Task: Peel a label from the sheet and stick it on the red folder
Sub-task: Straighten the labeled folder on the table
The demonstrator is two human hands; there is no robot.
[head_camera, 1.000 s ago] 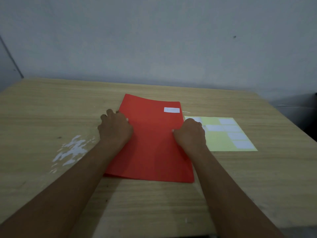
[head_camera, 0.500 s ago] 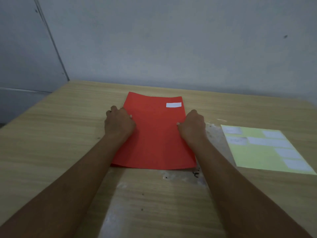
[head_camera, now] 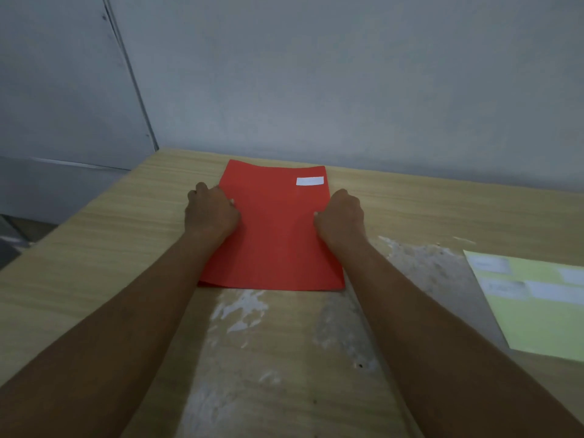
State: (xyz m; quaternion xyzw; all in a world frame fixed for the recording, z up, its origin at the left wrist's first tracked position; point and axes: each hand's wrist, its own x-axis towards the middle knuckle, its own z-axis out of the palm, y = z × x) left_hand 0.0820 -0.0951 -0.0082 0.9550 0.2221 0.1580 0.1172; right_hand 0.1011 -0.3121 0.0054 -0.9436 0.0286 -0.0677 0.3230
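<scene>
The red folder [head_camera: 275,235] lies flat on the wooden table, near the far left corner. A white label [head_camera: 310,181] is stuck near its far right corner. My left hand [head_camera: 211,213] grips the folder's left edge, fingers curled over it. My right hand [head_camera: 340,216] grips the right edge the same way. The pale yellow label sheet [head_camera: 537,314] lies apart at the right edge of the view, with several white labels on it, and part of it is cut off.
The wooden table [head_camera: 94,248] has worn white patches in front of the folder and between the folder and the sheet. Its left edge runs diagonally close to the folder. A grey wall stands right behind the table's far edge.
Both hands have slid the folder away from the label sheet, to the left and towards the far corner. The sheet stayed where it lay. A bare worn strip now shows between them.
</scene>
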